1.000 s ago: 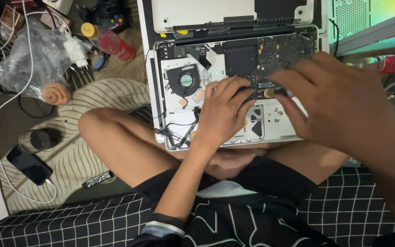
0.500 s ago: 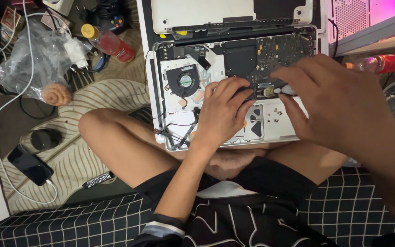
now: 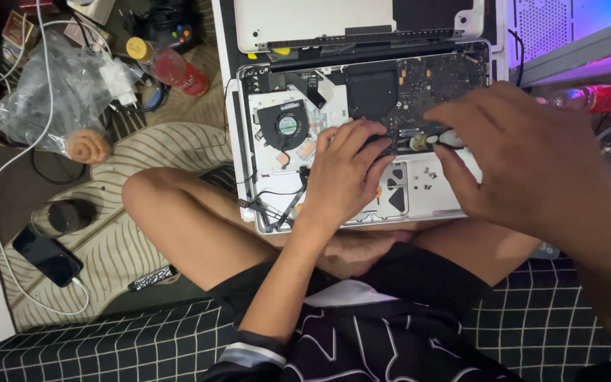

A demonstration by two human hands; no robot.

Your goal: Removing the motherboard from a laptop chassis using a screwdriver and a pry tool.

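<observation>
- An opened silver laptop with exposed black circuit board rests on the seated person's crossed legs.
- The left hand, fingers spread, presses flat mid-board.
- The right hand pinches a small white tool beside it.

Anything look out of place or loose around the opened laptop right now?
Yes. Thin black cables trail loose over the laptop chassis's left front corner instead of lying routed inside. Small loose screws lie scattered on the bare metal beside the right hand.
</observation>
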